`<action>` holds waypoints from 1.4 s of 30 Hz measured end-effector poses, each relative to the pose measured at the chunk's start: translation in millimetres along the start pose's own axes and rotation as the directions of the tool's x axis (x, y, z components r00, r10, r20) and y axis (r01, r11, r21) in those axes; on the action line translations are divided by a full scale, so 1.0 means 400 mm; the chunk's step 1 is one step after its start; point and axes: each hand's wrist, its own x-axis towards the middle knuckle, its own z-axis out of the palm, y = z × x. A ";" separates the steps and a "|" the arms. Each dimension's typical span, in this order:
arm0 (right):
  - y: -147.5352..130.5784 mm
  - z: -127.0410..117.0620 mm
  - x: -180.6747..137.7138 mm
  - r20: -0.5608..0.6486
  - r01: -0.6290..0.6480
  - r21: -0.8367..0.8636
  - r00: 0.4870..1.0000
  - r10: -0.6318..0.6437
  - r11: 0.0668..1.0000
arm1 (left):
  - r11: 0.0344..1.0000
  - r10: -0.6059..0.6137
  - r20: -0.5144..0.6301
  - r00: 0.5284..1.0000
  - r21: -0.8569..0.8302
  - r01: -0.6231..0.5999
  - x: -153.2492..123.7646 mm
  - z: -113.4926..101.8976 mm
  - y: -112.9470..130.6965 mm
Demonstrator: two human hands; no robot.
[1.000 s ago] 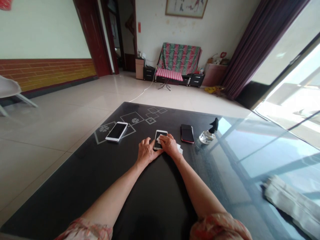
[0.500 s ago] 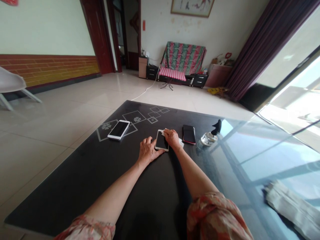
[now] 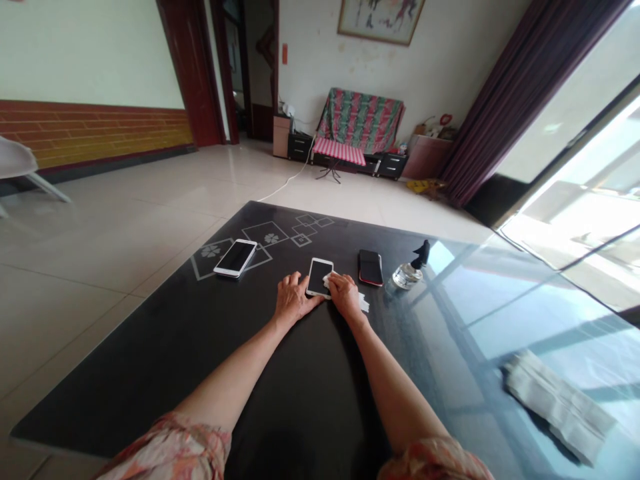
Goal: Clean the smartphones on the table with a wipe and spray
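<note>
A white smartphone (image 3: 317,272) with a dark screen lies flat on the dark tabletop in front of me. My left hand (image 3: 293,300) grips its lower left corner, the thumb along the bottom edge and the fingers by the left side. My right hand (image 3: 345,293) is closed on a white tissue (image 3: 365,303), pressing it on the right side of the screen. Part of the tissue sticks out beyond the hand on the right, and the rest is hidden under the fingers.
Another white phone (image 3: 237,258) lies to the left. A dark phone with a red edge (image 3: 371,267) and a clear spray bottle (image 3: 407,275) are to the right. A folded grey cloth (image 3: 557,403) rests near the right side of the glossy table (image 3: 165,373).
My right hand with the tissue has slid down the screen toward me, uncovering the phone's upper right part. My left hand stays at the corner. The view has shifted slightly.
</note>
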 end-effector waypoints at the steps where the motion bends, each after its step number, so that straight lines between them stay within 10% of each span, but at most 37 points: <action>1: 0.002 0.002 0.000 -0.007 -0.004 -0.006 1.000 0.004 1.000 | 1.000 0.003 0.000 1.000 0.000 -0.003 0.000 0.000 -0.001; 16: 0.046 0.055 0.145 0.039 -0.140 -0.086 0.989 0.144 0.986 | 1.000 0.003 0.002 1.000 0.029 -0.003 0.002 0.012 -0.008; 33: -0.024 -0.027 -0.035 0.017 0.007 0.010 1.000 -0.007 1.000 | 1.000 -0.017 -0.001 1.000 -0.002 0.017 -0.001 0.004 0.003; 42: 0.009 0.004 0.056 0.046 -0.046 -0.047 0.998 0.048 0.998 | 1.000 0.006 -0.006 1.000 0.004 -0.006 0.000 0.009 -0.005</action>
